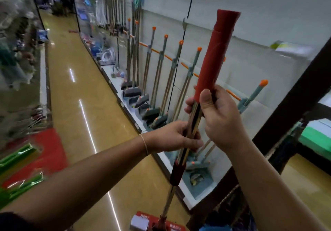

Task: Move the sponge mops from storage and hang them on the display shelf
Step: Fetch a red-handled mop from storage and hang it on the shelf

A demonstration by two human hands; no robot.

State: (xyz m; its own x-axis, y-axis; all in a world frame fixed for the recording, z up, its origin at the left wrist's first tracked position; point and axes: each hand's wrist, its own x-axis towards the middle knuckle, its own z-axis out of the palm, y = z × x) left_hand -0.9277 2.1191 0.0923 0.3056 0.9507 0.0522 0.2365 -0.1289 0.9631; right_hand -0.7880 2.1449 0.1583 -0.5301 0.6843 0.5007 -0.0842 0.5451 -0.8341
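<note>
I hold a sponge mop (pixel 213 60) upright in front of me; it has a long red grip on top, a metal pole and a red head near the floor (pixel 161 221). My right hand (pixel 220 116) grips the pole just below the red grip. My left hand (pixel 177 137) grips the pole lower down, above a dark red collar (pixel 176 174). Behind the mop, several grey mops with orange caps (pixel 164 73) stand along the white display shelf (pixel 250 25), clipped to an orange rail (pixel 155 50).
A shiny tan aisle floor (pixel 75 105) runs ahead, with shelves of goods on the left (pixel 16 60). Green wrapped items (pixel 19 155) lie at the lower left on a red mat. A dark shelf post (pixel 290 109) rises at the right.
</note>
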